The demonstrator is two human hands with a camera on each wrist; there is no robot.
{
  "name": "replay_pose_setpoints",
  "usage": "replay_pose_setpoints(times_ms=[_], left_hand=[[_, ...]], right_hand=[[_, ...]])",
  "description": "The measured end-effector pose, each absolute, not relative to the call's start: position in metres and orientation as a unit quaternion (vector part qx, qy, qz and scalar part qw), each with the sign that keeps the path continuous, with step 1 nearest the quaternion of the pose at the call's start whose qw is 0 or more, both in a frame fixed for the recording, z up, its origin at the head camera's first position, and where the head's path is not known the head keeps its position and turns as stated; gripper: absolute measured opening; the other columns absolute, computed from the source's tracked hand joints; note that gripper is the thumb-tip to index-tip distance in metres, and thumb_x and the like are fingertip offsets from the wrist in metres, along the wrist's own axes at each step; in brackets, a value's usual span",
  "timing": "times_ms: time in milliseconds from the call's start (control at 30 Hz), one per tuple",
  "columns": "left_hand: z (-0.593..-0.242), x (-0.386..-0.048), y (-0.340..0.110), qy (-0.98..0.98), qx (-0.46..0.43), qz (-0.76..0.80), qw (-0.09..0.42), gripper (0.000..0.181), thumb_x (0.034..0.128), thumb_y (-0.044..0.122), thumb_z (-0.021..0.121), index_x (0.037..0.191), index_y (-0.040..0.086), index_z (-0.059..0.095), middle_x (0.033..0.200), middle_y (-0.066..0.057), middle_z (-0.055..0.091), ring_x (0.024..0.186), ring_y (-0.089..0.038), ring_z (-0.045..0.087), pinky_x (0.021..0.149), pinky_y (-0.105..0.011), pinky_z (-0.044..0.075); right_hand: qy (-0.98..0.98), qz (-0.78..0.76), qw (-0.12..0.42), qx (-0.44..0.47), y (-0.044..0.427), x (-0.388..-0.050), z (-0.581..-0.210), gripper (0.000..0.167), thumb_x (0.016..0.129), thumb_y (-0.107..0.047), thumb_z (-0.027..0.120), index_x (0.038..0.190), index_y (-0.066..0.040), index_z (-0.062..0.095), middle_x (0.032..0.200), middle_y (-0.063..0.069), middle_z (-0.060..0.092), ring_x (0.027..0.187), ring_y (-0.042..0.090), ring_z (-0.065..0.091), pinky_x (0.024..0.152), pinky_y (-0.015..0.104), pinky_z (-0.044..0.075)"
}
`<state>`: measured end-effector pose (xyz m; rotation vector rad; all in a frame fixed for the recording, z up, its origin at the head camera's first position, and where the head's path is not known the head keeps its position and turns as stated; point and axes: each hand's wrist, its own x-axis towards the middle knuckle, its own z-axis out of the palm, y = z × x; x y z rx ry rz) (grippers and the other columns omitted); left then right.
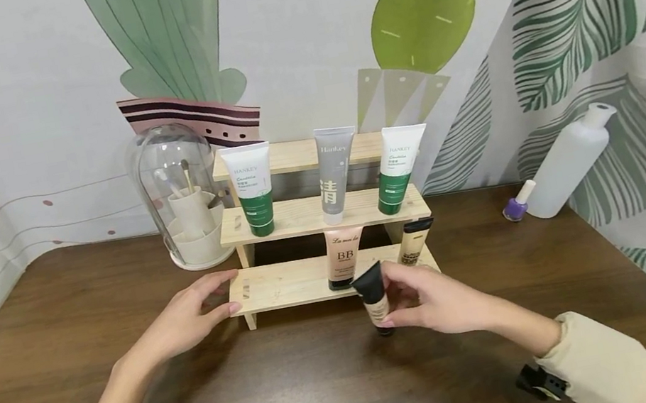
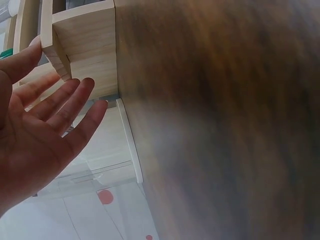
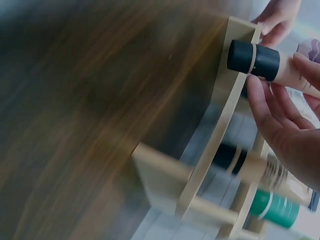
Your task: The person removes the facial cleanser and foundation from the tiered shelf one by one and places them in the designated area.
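My right hand (image 1: 437,296) pinches a small beige tube (image 1: 378,308) between thumb and fingers, just in front of the lowest step of a wooden tiered rack (image 1: 286,284). The tube tilts, its black cap (image 3: 252,59) down and flat black end up. My left hand (image 1: 188,319) is at the left end of that step, the thumb touching the board (image 2: 56,57) and the other fingers fairly straight beside it. On the lowest step stand a pink BB tube (image 1: 345,259) and a gold tube with a black end (image 1: 416,243), partly behind my right hand.
Two white-green tubes (image 1: 255,192) (image 1: 400,170) flank a grey tube (image 1: 336,174) on the middle step. Left of the rack stands a clear domed brush holder (image 1: 188,211). At right are purple nail polish (image 1: 518,203) and a translucent bottle (image 1: 572,161). A patterned cloth (image 1: 295,41) hangs behind.
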<state>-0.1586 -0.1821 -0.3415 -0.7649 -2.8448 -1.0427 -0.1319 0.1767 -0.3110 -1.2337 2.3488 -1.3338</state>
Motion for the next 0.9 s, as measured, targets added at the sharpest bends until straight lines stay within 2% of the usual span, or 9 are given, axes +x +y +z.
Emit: replay_pose_setpoints(times_ms=[267, 467, 600, 767, 900], left_hand=[[-0.342, -0.158, -0.183, -0.911, -0.247, -0.330, 0.013, 0.047, 0.0878, 0.019, 0.062, 0.128, -0.002, 0.048, 0.123, -0.020, 0.053, 0.103, -0.032, 0.056, 0.084, -0.049, 0.044], [-0.342, -0.158, -0.182, -0.910, -0.254, -0.329, 0.019, 0.047, 0.0874, 0.018, 0.063, 0.127, -0.003, 0.049, 0.123, -0.020, 0.053, 0.103, -0.033, 0.056, 0.084, -0.049, 0.045], [-0.343, -0.158, -0.182, -0.909, -0.256, -0.330, 0.018, 0.047, 0.0874, 0.017, 0.063, 0.127, -0.004, 0.049, 0.123, -0.020, 0.053, 0.103, -0.033, 0.056, 0.083, -0.049, 0.045], [-0.341, -0.158, -0.182, -0.908, -0.258, -0.330, 0.018, 0.047, 0.0871, 0.016, 0.063, 0.127, -0.004, 0.049, 0.122, -0.020, 0.053, 0.102, -0.033, 0.056, 0.083, -0.048, 0.045], [-0.340, -0.158, -0.181, -0.907, -0.259, -0.331, 0.018, 0.047, 0.0870, 0.016, 0.063, 0.126, -0.004, 0.049, 0.122, -0.020, 0.053, 0.102, -0.032, 0.056, 0.083, -0.048, 0.045]], right_hand=[[0.786, -0.455, 0.121, -0.401, 0.223, -0.131, -0.312, 0.036, 0.081, -0.004, 0.068, 0.112, -0.006, 0.050, 0.093, 0.008, 0.064, 0.083, 0.016, 0.062, 0.065, 0.033, 0.054], [0.773, -0.468, 0.140, -0.404, 0.260, -0.134, -0.311, 0.042, 0.081, 0.001, 0.066, 0.119, -0.004, 0.048, 0.096, 0.014, 0.064, 0.085, 0.018, 0.062, 0.067, 0.034, 0.053], [0.782, -0.467, 0.117, -0.395, 0.283, -0.139, -0.308, 0.042, 0.078, 0.007, 0.066, 0.115, -0.002, 0.050, 0.094, 0.013, 0.065, 0.085, 0.019, 0.063, 0.069, 0.033, 0.053], [0.817, -0.465, 0.080, -0.331, 0.305, -0.149, -0.305, 0.036, 0.076, 0.010, 0.067, 0.106, 0.000, 0.051, 0.089, 0.012, 0.065, 0.079, 0.019, 0.064, 0.066, 0.033, 0.054], [0.823, -0.493, 0.095, -0.267, 0.313, -0.158, -0.305, 0.031, 0.079, 0.009, 0.064, 0.105, 0.005, 0.047, 0.088, 0.015, 0.064, 0.077, 0.020, 0.064, 0.062, 0.040, 0.054]])
